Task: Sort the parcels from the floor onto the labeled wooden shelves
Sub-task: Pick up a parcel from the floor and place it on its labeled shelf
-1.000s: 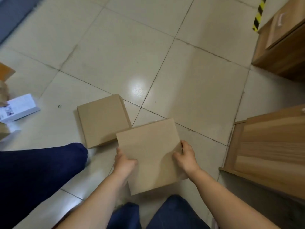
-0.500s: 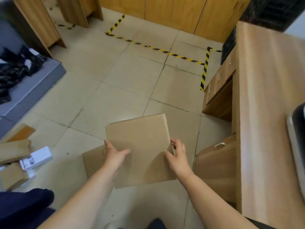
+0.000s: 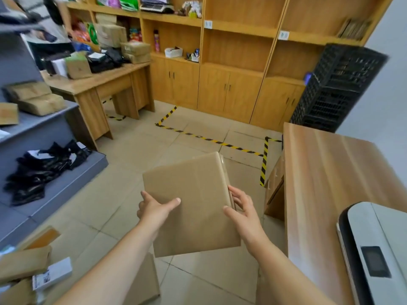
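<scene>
I judge parcel light, stiff, tape-slick; left hand and right hand grip clamps opposite side edges.

A parcel depot or stockroom – labeled wooden shelves, cardboard parcels on grey racks, stacked crates, hazard tape on the floor.

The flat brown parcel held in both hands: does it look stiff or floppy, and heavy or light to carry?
The flat brown parcel probably handles stiff: it spans between the left hand and right hand without sagging, edges straight. It seems light, since only thumbs and fingertips pinch its sides. The glossy tape along its right edge could be somewhat slippery.
</scene>
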Demonstrator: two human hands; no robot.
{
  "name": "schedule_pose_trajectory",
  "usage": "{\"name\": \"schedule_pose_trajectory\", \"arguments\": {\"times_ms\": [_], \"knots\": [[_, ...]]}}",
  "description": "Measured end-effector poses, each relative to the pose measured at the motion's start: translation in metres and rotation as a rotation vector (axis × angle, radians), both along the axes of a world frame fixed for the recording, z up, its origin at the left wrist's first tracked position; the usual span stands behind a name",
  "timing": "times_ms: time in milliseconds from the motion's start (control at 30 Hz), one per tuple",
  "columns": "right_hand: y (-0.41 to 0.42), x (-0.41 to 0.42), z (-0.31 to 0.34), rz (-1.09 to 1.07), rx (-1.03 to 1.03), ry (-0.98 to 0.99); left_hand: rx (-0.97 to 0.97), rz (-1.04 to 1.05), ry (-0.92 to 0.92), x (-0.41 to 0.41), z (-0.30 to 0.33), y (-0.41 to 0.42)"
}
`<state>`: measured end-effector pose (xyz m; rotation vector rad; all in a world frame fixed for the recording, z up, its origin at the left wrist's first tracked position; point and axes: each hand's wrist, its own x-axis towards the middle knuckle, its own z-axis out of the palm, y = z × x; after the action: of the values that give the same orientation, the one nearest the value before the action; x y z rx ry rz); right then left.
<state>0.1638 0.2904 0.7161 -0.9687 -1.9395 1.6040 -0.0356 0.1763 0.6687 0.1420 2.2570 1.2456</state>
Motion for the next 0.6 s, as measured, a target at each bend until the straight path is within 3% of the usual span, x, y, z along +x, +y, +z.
{"name": "schedule_pose_trajectory", "arguments": {"times_ms": [267,400,500,600], "knots": [[0.002,0.0,0.062,-0.073,0.093,-0.004,0.148,-0.108,0.012,-0.004,0.057,0.0],[0.004,0.0,0.089,-0.084,0.007,-0.113,0.202,-0.187,0.001,-0.008,0.079,0.002],[0.0,-0.001,0.11,-0.022,0.021,-0.19,0.215,-0.263,0.056,-0.011,0.096,0.005],[-0.006,-0.006,0.119,-0.104,0.067,-0.23,0.157,-0.431,0.217,-0.008,0.111,0.008]]}}
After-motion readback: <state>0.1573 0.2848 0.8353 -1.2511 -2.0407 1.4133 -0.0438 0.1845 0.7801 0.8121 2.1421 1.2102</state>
